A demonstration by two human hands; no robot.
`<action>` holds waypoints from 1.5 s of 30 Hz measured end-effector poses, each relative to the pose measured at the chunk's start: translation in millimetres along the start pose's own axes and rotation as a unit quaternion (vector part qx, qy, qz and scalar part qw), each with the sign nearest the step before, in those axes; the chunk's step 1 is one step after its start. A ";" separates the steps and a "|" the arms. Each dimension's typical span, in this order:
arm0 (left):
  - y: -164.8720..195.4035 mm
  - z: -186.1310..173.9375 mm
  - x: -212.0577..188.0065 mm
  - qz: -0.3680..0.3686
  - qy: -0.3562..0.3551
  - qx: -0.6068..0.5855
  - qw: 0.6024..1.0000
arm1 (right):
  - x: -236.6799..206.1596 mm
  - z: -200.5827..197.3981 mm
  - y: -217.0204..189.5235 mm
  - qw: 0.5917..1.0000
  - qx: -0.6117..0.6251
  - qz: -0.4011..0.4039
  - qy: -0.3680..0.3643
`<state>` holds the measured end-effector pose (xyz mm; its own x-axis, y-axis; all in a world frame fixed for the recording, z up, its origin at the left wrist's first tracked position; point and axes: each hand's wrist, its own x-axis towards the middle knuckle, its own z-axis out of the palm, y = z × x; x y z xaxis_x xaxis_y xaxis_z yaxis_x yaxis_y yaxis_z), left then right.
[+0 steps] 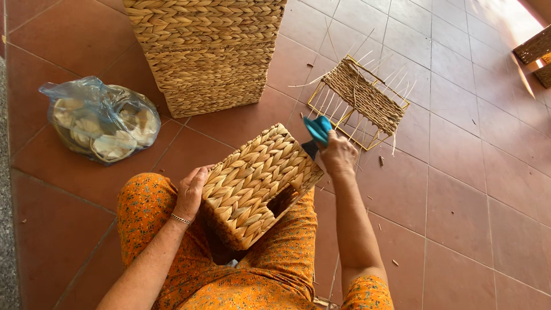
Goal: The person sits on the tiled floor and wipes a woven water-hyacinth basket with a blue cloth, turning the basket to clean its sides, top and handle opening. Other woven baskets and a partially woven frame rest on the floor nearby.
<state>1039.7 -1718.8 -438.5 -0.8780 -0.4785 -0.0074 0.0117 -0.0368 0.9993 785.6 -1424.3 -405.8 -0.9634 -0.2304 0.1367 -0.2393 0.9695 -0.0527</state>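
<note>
Woven straw basket [255, 183] tilted on lap; blue-handled scissors [317, 131] at its upper corner.

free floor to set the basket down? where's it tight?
Bare tiles right of the right hand, below the half-woven frame. Also between plastic bag and left hand. Crowded between stacked baskets, frame and held basket.

The woven basket [255, 186] on the lap is thick braided plant fibre, pale straw, dry and matt, as is the tall stack of baskets [206, 51]. The half-woven panel [361, 100] has a thin wire frame. The bag [100, 120] is glossy clear plastic. The floor [459, 201] is smooth terracotta tile. The trousers [287, 270] are printed orange cloth.
</note>
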 end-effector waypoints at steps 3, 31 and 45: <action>-3.0 -2.4 -2.0 -0.003 -0.006 -0.023 1.000 | 5.3 13.0 22.4 0.955 0.289 0.056 -0.031; -14.6 -46.4 -138.5 -0.398 0.219 -0.262 0.852 | -118.1 -7.4 -70.1 0.919 0.336 -0.206 -0.015; -77.2 -5.0 -30.0 -0.307 0.212 -0.114 0.921 | -132.0 -20.8 -95.1 0.920 0.261 -0.265 0.122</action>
<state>1067.5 -1706.0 -515.6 -0.4879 -0.6036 -0.6306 -0.2830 -0.5740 0.7684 938.0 -1484.3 -398.3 -0.6542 -0.5722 0.4946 -0.7545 0.5398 -0.3734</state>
